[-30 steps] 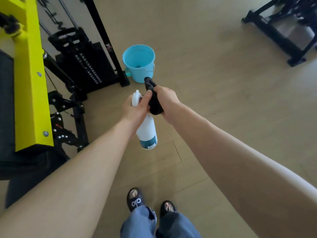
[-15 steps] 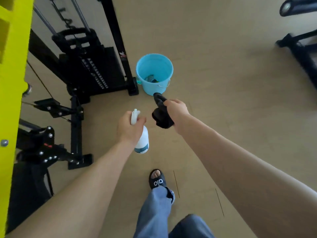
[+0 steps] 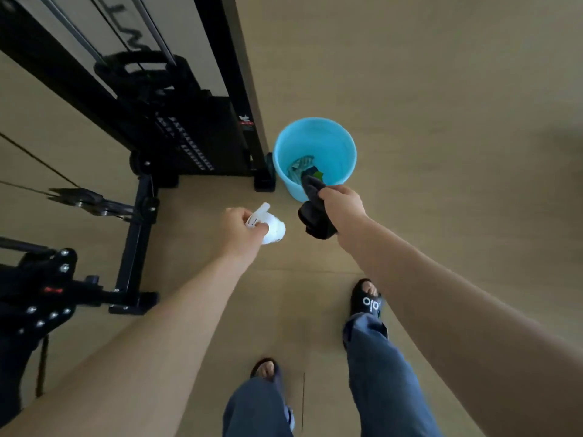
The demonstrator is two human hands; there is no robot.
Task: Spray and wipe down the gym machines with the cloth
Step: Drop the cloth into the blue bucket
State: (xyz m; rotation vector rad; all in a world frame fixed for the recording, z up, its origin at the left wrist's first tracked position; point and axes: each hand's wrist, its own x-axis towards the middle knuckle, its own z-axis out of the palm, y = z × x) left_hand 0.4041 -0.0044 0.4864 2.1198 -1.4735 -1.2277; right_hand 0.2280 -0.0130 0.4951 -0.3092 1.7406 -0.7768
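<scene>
Left hand holds spray bottle, right hand grips cloth

The bucket stands on the floor, just right of the machine's upright post, with rags lying in it. The weight stack sits left of that post. Nearer the person, the left hand holds the spray bottle, left of the right hand gripping the cloth, which overlaps the bucket's near rim. Both feet stand behind the hands, the right sandal ahead of the left.
</scene>
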